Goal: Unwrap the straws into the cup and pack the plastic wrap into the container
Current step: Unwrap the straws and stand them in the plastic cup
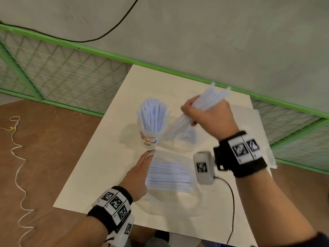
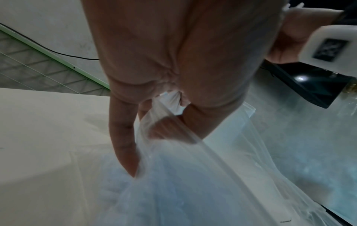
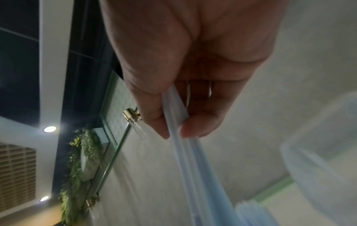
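Two grips noted. Right hand [image 1: 211, 116], centre-right of the head view, is clamped round a bundle of straws [image 1: 201, 107]: pale, translucent, bluish-white, motion-blurred. Bundle's long axis runs diagonally, upper ends toward the upper right of the frame, lower ends toward the lower left, dipping over the clear container [image 1: 185, 139]. Whether the lower ends touch the container: cannot tell.

Left hand [image 1: 138, 175], lower centre, lies along the left edge of the plastic wrap [image 1: 169, 173], which still holds a flat pack of straws lying crosswise, long axis left to right on the tabletop [image 1: 92, 175]. Head view shows only the back of this hand. Left wrist view adds that the thumb and fingers [image 2: 123, 145] pinch a fold of clear, wrinkled film [image 2: 173, 160].

Right wrist view shows thumb and fingertips [image 3: 197, 126] closed on the bluish straws [image 3: 185, 160], which run down and away toward the lower right of that frame; container appears there only as a blur.

Cup [image 1: 151, 129], left of the container in mid-frame, stands upright, printed band low on its wall, packed with upright straws whose tips fan slightly outward. White tabletop, brown floor [image 1: 44, 148] to the left.
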A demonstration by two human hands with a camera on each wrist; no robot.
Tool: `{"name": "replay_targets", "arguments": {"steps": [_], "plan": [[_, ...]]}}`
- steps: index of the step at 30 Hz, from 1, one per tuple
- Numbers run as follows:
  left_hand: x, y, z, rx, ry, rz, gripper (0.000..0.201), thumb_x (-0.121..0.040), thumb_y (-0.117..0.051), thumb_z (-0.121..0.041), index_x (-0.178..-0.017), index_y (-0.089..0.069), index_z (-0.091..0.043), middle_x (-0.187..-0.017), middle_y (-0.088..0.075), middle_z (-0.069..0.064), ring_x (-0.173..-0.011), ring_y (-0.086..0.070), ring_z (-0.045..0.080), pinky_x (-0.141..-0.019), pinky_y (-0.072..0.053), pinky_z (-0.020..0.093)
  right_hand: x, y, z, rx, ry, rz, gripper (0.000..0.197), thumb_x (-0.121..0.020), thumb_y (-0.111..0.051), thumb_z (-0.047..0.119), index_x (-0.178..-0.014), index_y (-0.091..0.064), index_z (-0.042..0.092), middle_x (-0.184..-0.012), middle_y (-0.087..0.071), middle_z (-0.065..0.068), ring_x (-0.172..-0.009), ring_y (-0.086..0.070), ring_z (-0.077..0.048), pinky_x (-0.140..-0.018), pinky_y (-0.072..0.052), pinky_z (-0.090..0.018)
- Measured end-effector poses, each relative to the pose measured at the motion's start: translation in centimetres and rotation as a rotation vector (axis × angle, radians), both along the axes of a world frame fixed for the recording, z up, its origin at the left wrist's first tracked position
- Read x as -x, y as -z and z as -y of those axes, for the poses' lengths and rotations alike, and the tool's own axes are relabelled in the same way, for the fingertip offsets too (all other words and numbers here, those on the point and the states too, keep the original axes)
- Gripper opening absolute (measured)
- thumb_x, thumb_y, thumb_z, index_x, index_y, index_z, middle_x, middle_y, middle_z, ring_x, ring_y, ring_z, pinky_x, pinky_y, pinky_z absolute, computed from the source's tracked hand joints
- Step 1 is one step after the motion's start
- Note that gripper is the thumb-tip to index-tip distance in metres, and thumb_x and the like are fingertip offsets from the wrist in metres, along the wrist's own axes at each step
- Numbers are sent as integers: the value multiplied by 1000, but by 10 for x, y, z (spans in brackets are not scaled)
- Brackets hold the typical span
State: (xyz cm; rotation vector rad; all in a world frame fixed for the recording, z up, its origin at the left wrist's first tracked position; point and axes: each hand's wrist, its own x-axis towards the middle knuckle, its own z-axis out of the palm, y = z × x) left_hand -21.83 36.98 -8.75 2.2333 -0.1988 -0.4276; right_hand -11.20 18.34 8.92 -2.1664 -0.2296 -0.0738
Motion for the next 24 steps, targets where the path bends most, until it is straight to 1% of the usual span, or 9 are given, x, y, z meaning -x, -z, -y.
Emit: {"name": "replay_targets", "arguments": {"steps": [4,6,8,11,13,16,18,20,24], "plan": [[1,-1,-1,2,-12,10,100,-71,-45,15,-153,-6,-28,-156,5,-22,-141,-24,8,-109,-31,19,-40,-14,-27,86,-36,72,8,-77,-72,24,-70,-71,23,-67,-73,0,-54,-69,-10,-67,-55,-25],[2,-1,-1,2,-14,10,100,-71,-44,15,-153,-5,-28,-156,6,-23,-141,-23,7,-106,-26,13,-58,-3,-38,143,-59,39,7,-77,-72,27,-73,-73,20,-69,-73,1,-55,-69,-8,-66,-56,-24],[2,0,-1,-3,-14,9,101,-71,-44,16,-153,-4,-28,-157,7,-22,-142,-22,7,-104,-21,11,-71,16,-48,200,-68,-25,19,-73,-74,38,-79,-73,21,-75,-74,1,-61,-70,-10,-68,-57,-26],[2,0,-1,-6,-15,8,101,-71,-45,16,-153,-4,-27,-157,7,-19,-143,-22,9,-104,-20,11,-80,42,-56,325,-88,-126,43,-69,-76,54,-99,-72,24,-99,-72,0,-89,-68,-15,-79,-55,-29],[1,-2,-1,0,-17,6,101,-71,-45,16,-153,-4,-27,-158,7,-18,-142,-23,10,-105,-23,12,-79,48,-57,277,-104,-123,50,-73,-80,49,-115,-65,26,-111,-67,4,-97,-62,-12,-83,-49,-23],[1,-4,-2,-1,-20,3,101,-71,-45,15,-153,-4,-27,-157,7,-19,-142,-25,13,-109,-27,18,-74,49,-56,142,-65,57,64,-76,-81,40,-131,-53,22,-124,-59,3,-102,-54,-9,-84,-42,-19],[0,-5,-2,-1,-26,-4,101,-71,-44,16,-153,-3,-28,-157,8,-19,-142,-27,15,-109,-28,20,-68,55,-55,134,-47,183,62,-86,-72,39,-138,-47,16,-136,-53,-2,-118,-51,-16,-97,-40,-26],[0,-6,-2,-2,-30,-10,102,-71,-43,17,-153,-3,-28,-157,8,-19,-142,-28,15,-109,-29,21,-59,65,-55,196,-74,241,60,-96,-54,42,-145,-40,11,-148,-44,-6,-136,-40,-21,-111,-32,-35],[-1,-4,-2,-28,-25,-22,104,-70,-43,16,-152,-2,-31,-157,9,-20,-139,-33,19,-110,-37,32,-37,92,-57,629,-287,145,66,-100,-25,53,-151,-28,12,-160,-28,-5,-149,-18,-22,-118,-20,-40]]}}
